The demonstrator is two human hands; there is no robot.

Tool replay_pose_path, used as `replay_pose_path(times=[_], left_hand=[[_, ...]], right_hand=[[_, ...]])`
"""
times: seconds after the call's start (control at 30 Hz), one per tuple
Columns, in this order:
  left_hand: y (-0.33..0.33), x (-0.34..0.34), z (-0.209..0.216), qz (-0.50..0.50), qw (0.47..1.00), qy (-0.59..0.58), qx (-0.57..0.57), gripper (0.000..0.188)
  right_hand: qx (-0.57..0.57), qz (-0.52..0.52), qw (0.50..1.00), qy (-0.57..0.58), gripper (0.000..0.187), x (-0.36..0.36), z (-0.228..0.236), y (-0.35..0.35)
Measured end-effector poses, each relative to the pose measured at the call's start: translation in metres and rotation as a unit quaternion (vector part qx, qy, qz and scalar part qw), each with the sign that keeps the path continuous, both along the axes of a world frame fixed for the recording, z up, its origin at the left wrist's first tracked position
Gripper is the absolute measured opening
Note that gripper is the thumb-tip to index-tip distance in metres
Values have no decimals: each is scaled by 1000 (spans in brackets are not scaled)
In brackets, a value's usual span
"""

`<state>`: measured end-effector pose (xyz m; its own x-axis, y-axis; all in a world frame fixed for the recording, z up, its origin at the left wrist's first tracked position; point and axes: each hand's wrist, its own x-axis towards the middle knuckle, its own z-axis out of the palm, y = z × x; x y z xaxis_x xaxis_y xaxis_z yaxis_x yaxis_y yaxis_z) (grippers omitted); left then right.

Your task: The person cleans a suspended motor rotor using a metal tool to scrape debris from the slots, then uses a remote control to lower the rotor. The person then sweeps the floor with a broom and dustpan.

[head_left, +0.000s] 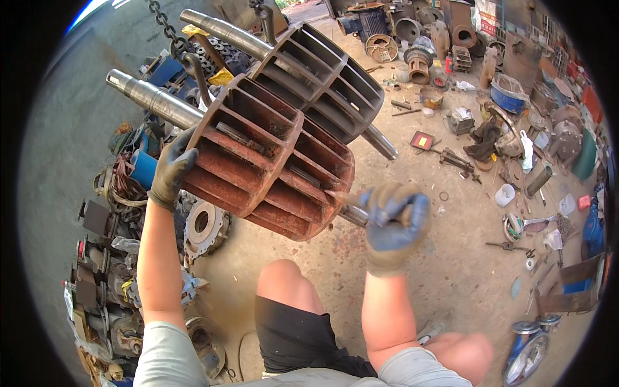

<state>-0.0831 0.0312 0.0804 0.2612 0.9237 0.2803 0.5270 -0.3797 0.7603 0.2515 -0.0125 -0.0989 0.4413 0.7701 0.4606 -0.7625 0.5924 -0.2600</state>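
A rust-red, finned rotor with a steel shaft hangs tilted in front of me. My left hand, in a grey work glove, grips its left rim with curled fingers. Closed beside the rotor's right end is my right hand, in a tan and blue glove and smeared by motion. From it a slim tan tool points at the rotor's rim; blur hides what kind it is. Right behind sits a second, dark grey rotor with its own shaft.
A chain and a hook come down at the upper left. Machine parts pile up along the left wall, including a round metal flange. More parts, a blue basin and tools lie across the concrete floor to the right.
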Motion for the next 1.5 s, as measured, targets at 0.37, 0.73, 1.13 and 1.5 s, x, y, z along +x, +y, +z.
replay_pose_path(times=[0.37,0.73,1.13,1.5], left_hand=[[7,10,26,22,994,59,-90,66],[14,-3,18,28,996,79,-37,80],[18,-7,21,14,998,44,-50,80],[21,-15,18,20,997,44,-61,80]], right_hand=[[3,27,999,-21,56,-24,-29,5],[131,60,981,134,49,26,9,-17],[115,-75,986,89,46,-60,37,24],[9,111,991,76,38,-42,24,21]])
